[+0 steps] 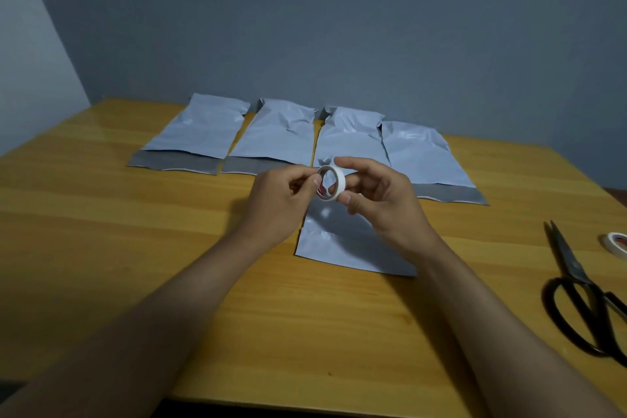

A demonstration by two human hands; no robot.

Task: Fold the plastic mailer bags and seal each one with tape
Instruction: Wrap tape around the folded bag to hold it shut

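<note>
Grey-blue wall behind; wooden desk [135, 248] under dim, even light. Both hands are raised just above the desk centre, sharing one small white tape roll [330, 184]. Right hand [383, 200]: thumb below and fingers [351, 164] curled over the rim, holding the roll. Left hand [281, 204]: fingertips pinch at the roll's near edge, probably searching for the free end; no loose end is visible. Directly beneath lies the working mailer bag [342, 241], flat, with its dark grey inner side showing. Beyond it, a row of four more mailer bags [278, 136] lies side by side, grey flaps toward the person. Handling judgement: the roll is light and rigid, best held across the core or rim with one hand while the other peels; tape is narrow and likely to tear or stick to itself. Mailers are thin, slick and floppy, already creased; a fold will probably spring back unless pressed flat while the tape goes on, so grip at the edges and crease against the desk. Black scissors [583, 299] lie at the right edge, shut as far as visible, with a second tape roll [615, 243] just beyond them; both well apart from the hands. Nothing blocks the working mailer bag, though the row beyond lies close to its far end.
</note>
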